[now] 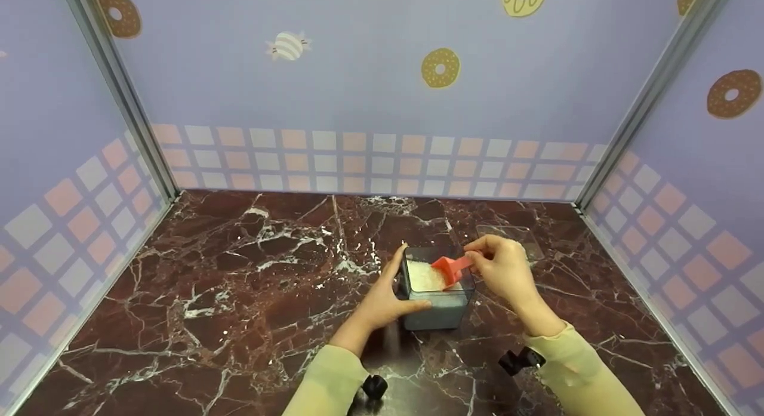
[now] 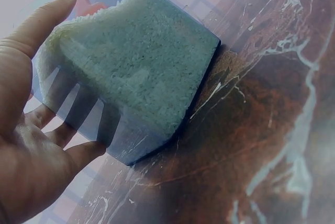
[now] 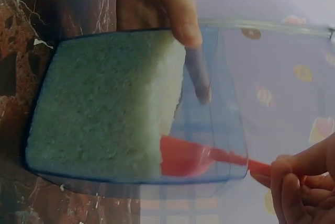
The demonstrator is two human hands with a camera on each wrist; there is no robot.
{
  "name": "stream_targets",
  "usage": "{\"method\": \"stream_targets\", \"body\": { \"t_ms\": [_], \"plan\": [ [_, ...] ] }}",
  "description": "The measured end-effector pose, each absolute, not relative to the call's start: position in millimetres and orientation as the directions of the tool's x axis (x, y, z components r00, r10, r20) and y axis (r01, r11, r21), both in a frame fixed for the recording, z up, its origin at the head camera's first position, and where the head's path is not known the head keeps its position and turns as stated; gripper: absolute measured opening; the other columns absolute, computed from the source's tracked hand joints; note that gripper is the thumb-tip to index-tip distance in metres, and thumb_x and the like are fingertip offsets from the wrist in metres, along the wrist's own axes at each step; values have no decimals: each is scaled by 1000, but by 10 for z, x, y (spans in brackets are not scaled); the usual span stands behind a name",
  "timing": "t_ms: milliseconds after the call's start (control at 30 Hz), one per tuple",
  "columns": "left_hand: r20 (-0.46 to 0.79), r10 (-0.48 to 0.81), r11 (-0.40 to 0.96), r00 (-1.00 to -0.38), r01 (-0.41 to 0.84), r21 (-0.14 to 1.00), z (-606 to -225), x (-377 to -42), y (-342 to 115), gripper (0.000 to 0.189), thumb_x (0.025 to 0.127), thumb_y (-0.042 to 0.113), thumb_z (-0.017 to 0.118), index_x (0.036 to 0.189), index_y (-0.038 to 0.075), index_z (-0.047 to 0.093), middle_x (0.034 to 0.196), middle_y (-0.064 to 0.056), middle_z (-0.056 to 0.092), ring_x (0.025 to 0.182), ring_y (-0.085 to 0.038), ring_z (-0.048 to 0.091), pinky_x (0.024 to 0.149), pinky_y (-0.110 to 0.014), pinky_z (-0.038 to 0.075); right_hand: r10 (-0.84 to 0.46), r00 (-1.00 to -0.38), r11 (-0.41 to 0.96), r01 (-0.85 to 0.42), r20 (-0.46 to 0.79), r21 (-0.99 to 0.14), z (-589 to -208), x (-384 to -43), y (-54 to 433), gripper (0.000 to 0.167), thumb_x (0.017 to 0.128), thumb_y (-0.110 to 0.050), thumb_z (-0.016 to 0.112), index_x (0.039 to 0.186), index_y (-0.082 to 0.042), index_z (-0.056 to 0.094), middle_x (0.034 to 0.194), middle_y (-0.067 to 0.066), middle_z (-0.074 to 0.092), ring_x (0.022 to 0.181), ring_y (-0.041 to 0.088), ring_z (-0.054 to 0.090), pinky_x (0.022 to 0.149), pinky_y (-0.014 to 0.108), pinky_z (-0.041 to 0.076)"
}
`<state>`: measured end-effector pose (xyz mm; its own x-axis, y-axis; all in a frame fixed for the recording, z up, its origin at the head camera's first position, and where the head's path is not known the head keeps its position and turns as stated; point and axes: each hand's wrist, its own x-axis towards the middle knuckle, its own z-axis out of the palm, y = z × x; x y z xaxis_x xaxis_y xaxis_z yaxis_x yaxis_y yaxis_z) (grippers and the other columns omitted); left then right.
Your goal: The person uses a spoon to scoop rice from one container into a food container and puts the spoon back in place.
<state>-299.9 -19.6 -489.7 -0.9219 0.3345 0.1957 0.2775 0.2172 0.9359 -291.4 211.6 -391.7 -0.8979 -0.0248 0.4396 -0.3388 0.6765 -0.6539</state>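
Observation:
A clear, bluish plastic container stands on the table, holding white rice to well above half its height. My left hand grips its left side, thumb across the front and fingers round the far side. In the left wrist view, those fingers show against the clear wall. My right hand pinches the handle of a red scoop over the container's right rim. The right wrist view shows the scoop's bowl with its tip in the rice; how deep it sits is hidden.
A clear flat lid lies on the dark red marbled table behind my right hand. White grains seem scattered on the tabletop, hard to tell from its veins. Patterned panels enclose the back and both sides.

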Motion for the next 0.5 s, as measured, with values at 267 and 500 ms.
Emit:
{"method": "stream_targets", "body": {
  "t_ms": [267, 500],
  "plan": [
    [181, 344, 190, -921, 257, 947, -4902, -2995, -196, 121, 77, 34, 91, 167, 33, 11, 171, -18, 21, 153, -42, 32, 123, -63, 30, -84, -922, 606, -348, 377, -715, -3960, -2909, 2151, 5, 89, 5, 73, 90, 3, 78, 76, 17, 76, 56, 16, 66, 48, 16, 46],
    [177, 350, 191, -920, 255, 948, -4904, -2991, -187, 120, 78, 36, 90, 167, 33, 10, 173, -18, 15, 156, -42, 25, 124, -60, 30, -60, -975, 498, -216, 215, -840, -4016, -2928, 2201, 11, 92, 3, 71, 99, 10, 75, 80, 16, 76, 60, 7, 63, 55, 17, 52]
  ]
}}
